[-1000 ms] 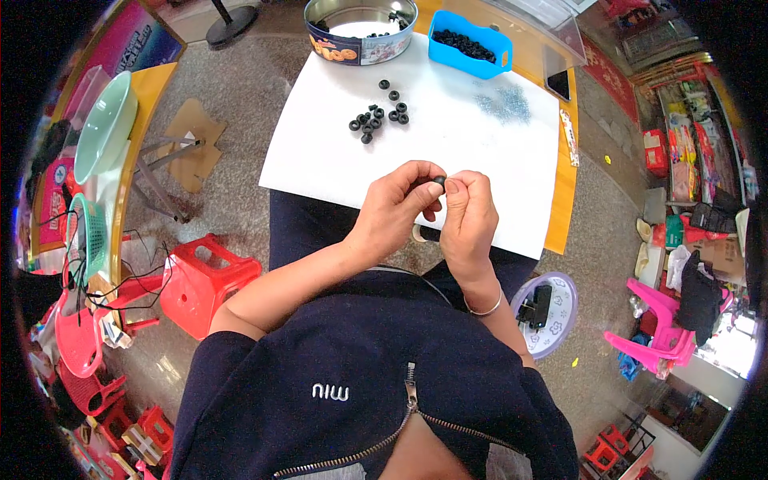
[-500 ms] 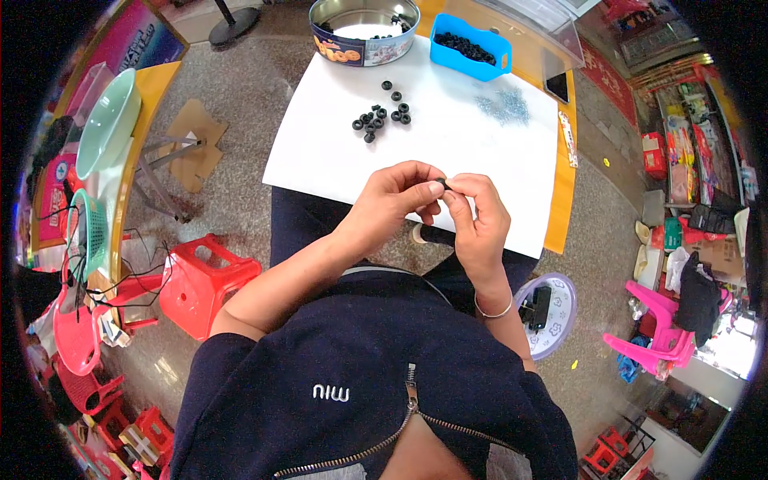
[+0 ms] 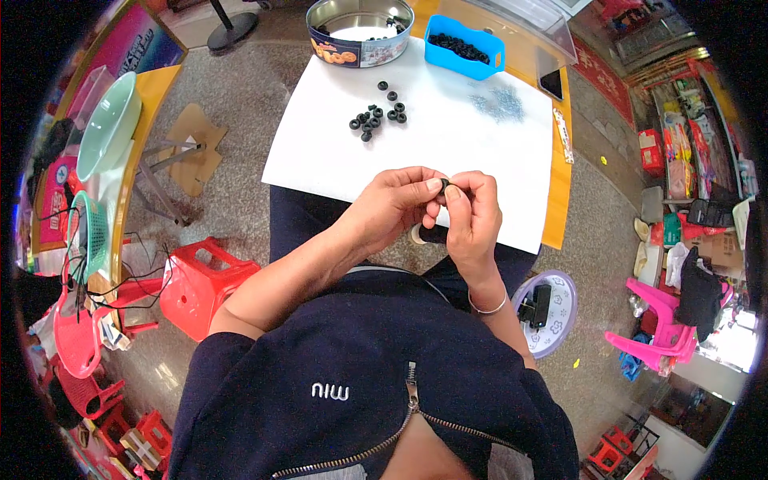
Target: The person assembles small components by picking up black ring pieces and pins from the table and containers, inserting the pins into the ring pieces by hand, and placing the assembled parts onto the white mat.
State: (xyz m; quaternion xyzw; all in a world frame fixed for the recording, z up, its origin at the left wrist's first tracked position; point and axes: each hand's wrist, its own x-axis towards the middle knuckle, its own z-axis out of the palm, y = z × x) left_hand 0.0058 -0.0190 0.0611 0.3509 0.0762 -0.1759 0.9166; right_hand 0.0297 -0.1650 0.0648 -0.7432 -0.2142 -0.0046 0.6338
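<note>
- 1 black piece [image 3: 445,185] is held between the left hand [image 3: 394,198] and right hand [image 3: 474,214], over the front of the paper [image 3: 320,152].
- Both grips are clamped on it, thumbs against fingers.
- Fingertip work is judged in hand; a steady 2-handed pinch is called for next.

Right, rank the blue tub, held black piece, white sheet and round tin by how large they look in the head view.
1. White sheet
2. Round tin
3. Blue tub
4. Black piece, partly hidden but clearly smallest
</note>
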